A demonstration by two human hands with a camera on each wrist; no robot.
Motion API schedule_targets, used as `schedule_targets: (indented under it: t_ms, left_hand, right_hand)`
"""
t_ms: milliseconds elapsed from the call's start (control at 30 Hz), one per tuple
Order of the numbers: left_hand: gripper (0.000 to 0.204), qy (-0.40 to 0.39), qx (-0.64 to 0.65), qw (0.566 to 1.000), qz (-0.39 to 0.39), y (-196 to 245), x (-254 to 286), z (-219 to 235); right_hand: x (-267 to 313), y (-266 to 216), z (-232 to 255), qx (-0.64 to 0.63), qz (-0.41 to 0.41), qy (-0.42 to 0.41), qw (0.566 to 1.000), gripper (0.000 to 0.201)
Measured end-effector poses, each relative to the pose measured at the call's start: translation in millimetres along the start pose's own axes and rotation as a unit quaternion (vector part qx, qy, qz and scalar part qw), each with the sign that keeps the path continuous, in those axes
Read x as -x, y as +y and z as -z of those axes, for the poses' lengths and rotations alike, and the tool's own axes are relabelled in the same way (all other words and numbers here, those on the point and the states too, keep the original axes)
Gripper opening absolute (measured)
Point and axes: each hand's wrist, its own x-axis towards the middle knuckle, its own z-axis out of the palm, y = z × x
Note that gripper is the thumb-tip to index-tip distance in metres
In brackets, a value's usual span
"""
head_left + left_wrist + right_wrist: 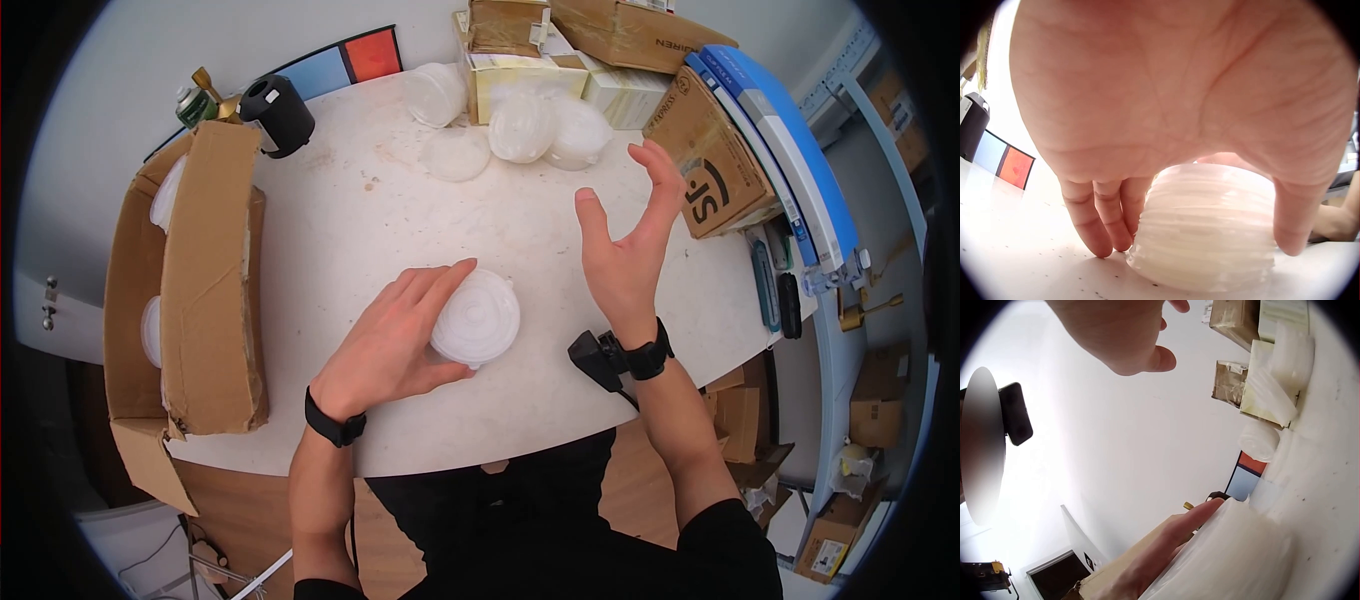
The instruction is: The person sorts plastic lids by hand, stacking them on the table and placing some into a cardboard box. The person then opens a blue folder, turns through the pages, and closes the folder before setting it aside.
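Left hand (pixel 391 335) curled around a ribbed, translucent whitish stack of round lids (pixel 476 318)

left grip (pixel 392 338) curved; right grip (pixel 632 250) raised, seemingly relaxed

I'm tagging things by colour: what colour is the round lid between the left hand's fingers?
Milky white; the lid shows best in the head view.
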Motion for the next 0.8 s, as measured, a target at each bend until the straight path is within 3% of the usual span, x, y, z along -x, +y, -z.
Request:
schedule_targets:
  t_ms: [333,800]
  left_hand:
    - [0.104,0.007,-0.009,1.0,-0.01,-2.7,-0.1,-1.7]
    - [0.099,0.001,-0.003,1.0,-0.006,-0.9,0.8,0.3]
  right_hand:
    - [1.4,2.3,-1.3,0.084,-0.011,-0.065,0.994,0.066]
    - [2.2,9.7,0.5,0.122,0.0,-0.087,0.989,0.056]
